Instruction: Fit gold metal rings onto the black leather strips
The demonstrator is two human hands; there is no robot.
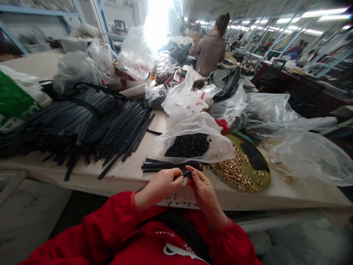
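Note:
Both of my hands meet near the table's front edge, fingers pinched around a black strap (186, 173). My left hand (164, 183) is closed on its length, while my right hand (203, 189) grips the end, where a small dark piece shows too little to name. Just beyond them lie several loose black straps (158, 165). Behind those, a clear plastic bag (220, 147) lies open around a heap of small black pieces (189, 145). To the right, a round gold-green tray (264, 181) bears many small gold-coloured buckles (234, 163) and a black phone (253, 156).
A large bundle of black straps (74, 121) covers the table's left side. Plastic bags (190, 97) pile up along the back, and another clear bag (314, 154) spreads over the right. Beyond the table, a person (211, 51) in a brown top faces away.

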